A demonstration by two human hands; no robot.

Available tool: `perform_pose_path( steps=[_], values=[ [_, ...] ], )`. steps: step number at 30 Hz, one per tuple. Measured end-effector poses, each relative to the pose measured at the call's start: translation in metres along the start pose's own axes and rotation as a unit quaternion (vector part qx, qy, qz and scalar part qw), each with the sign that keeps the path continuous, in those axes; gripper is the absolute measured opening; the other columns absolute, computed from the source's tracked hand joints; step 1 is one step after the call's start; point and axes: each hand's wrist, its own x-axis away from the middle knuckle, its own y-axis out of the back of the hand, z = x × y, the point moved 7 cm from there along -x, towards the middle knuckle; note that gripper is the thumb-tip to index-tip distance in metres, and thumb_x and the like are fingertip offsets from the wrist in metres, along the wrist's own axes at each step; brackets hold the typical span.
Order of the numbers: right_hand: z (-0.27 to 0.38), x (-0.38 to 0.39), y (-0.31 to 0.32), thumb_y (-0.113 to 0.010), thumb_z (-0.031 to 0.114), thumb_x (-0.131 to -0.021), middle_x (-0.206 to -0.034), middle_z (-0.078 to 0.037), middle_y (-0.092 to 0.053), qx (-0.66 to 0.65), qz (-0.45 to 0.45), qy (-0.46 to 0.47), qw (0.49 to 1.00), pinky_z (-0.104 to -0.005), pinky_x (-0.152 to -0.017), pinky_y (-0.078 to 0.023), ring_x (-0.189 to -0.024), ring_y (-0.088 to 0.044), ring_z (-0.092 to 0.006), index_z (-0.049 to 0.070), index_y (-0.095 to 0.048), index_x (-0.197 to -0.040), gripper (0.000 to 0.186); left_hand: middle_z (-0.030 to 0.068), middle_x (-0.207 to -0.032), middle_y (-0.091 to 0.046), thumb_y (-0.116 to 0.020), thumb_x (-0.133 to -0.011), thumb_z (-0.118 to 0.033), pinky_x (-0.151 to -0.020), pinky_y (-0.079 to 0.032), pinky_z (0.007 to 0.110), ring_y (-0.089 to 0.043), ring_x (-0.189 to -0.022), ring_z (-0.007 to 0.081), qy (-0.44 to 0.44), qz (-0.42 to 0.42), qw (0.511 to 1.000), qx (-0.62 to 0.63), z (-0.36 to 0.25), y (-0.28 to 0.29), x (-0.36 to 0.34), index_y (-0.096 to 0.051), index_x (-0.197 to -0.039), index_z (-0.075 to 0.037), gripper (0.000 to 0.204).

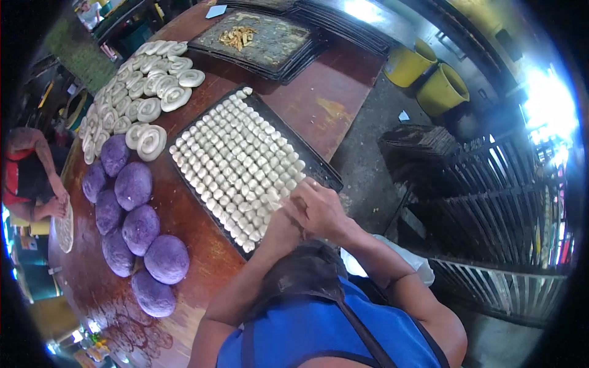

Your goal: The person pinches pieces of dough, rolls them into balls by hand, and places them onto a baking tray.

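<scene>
A dark rectangular baking tray (pixel 323 172) lies on the table, with rows of small white dough balls (pixel 236 162) packed close together on it. Over the tray's near right corner my two hands meet. My right hand (pixel 318 207) is closed, its fingers curled down and in; what they hold, if anything, is hidden. Against it, slightly lower and to the left, is my left hand (pixel 283 227), its fingers mostly covered by the right one. Pale dough shows right by the fingertips, and I cannot tell whether it is gripped or lies on the tray.
Purple dough balls (pixel 140 230) and coiled white dough pieces (pixel 151 142) cover the table's left side. Stacked trays (pixel 270 52) stand at the far end, crumbs on top. Beyond the right edge are yellow buckets (pixel 443 91) and dark metal racks (pixel 491 202). Another person (pixel 30 165) handles dough at far left.
</scene>
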Motion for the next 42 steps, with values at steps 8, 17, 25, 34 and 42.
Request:
perform_pose_path(
  steps=[8,17,25,34,42],
  values=[
    [-0.132,-0.011,-0.016,-0.07,0.01,-0.082,-0.071,-0.004,-0.06,-0.178,0.137,-0.207,0.952,-0.0289,-0.057,-0.045,-0.068,-0.058,-0.0122,0.002,-0.062,-0.085,0.012,0.0018,-0.068,-0.055,-0.042,-0.094,-0.009,-0.053,-0.038,0.024,-0.05,-0.06,0.0107,-0.18,-0.265,0.905,0.279,0.01,0.109,0.019,-0.061,-0.089,-0.001,0.021],
    [-0.155,-0.033,-0.047,-0.072,0.022,-0.08,-0.089,-0.017,-0.06,-0.041,0.168,-0.051,0.984,-0.0429,-0.073,-0.05,-0.082,-0.063,-0.0346,0.003,-0.061,-0.103,0.031,0.0056,-0.079,-0.057,-0.048,-0.096,-0.015,-0.061,-0.046,0.025,-0.053,-0.064,0.0126,0.028,-0.312,0.898,0.309,0.058,0.079,0.0,-0.052,-0.118,0.0,0.027],
    [0.017,0.017,0.0,-0.074,0.018,-0.078,-0.099,-0.017,-0.063,-0.154,0.16,0.05,0.974,-0.0411,-0.077,-0.05,-0.086,-0.064,-0.0326,0.007,-0.064,-0.107,0.033,0.0137,-0.114,-0.063,-0.049,-0.096,-0.021,-0.08,-0.05,0.031,-0.063,-0.097,0.0218,-0.196,-0.087,0.957,-0.196,-0.017,0.032,0.046,-0.045,-0.134,-0.001,0.043],
    [0.012,0.011,-0.006,-0.065,0.016,-0.084,-0.095,-0.014,-0.064,-0.043,0.012,-0.028,0.999,-0.0426,-0.066,-0.052,-0.076,-0.064,-0.0353,0.003,-0.061,-0.101,0.022,0.0,-0.083,-0.057,-0.049,-0.099,-0.039,-0.058,-0.044,0.024,-0.053,-0.069,0.0091,0.028,-0.078,0.977,0.198,0.034,0.022,0.02,-0.059,-0.107,-0.005,0.036],
    [-0.097,-0.008,-0.025,-0.072,0.019,-0.082,-0.062,-0.008,-0.056,-0.203,0.235,-0.117,0.943,-0.032,-0.056,-0.044,-0.057,-0.052,-0.022,0.001,-0.061,-0.086,0.022,0.0002,-0.063,-0.048,-0.047,-0.095,-0.022,-0.055,-0.033,0.024,-0.04,-0.054,0.0099,-0.094,-0.299,0.875,0.369,0.036,0.094,0.023,-0.054,-0.067,-0.007,0.032]
  ],
)
